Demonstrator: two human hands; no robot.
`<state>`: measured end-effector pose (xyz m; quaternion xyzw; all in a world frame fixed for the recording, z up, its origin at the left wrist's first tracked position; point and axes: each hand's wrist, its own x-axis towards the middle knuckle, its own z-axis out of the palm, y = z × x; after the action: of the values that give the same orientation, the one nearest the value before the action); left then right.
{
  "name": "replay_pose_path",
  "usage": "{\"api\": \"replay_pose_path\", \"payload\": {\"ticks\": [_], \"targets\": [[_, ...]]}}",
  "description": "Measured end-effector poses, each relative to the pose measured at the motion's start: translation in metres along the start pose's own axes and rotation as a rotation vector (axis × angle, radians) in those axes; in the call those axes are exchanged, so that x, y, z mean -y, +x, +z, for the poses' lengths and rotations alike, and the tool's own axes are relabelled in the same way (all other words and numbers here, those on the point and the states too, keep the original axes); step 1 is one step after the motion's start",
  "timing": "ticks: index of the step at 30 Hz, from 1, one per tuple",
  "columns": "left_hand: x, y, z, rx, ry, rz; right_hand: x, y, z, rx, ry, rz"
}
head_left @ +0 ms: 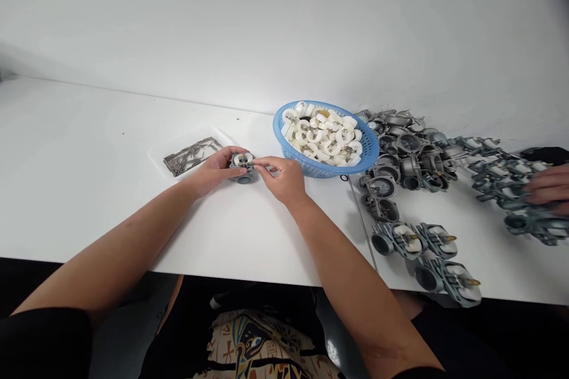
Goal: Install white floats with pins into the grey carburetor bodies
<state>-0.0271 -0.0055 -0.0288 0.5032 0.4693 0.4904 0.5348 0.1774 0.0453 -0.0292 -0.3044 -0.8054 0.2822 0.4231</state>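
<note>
Grey die-cast carburetor body (pixel 243 167) sits clamped in the grip of the left hand (pixel 216 170) and right hand (pixel 282 179), over the white table (pixel 111 130), between a clear plastic tray of steel pins (pixel 154 159) and a blue plastic basket of white rings (pixel 311 168).

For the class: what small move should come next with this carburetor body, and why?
Probably the right hand should pick one metal pin from the clear tray. The left hand already grips the carburetor body, a white float sits on it, and the pins lie close by.
</note>
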Motion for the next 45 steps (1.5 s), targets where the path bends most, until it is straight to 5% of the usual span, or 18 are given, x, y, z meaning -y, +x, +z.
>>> {"api": "replay_pose_path", "payload": {"ticks": [8, 14, 33, 45], "targets": [[0.0, 0.0, 0.001, -0.023, -0.032, -0.003, 0.005, -0.002, 0.003, -0.064, -0.119, -0.069], [0.0, -0.001, -0.001, -0.056, 0.11, 0.005, 0.009, -0.003, 0.001, 0.006, -0.267, -0.116], [0.001, -0.001, -0.001, -0.05, 0.113, 0.043, 0.014, -0.004, -0.004, 0.089, -0.07, -0.015], [0.002, -0.003, -0.001, -0.014, 0.1, 0.043, 0.014, -0.003, -0.005, 0.084, -0.199, -0.079]]}}
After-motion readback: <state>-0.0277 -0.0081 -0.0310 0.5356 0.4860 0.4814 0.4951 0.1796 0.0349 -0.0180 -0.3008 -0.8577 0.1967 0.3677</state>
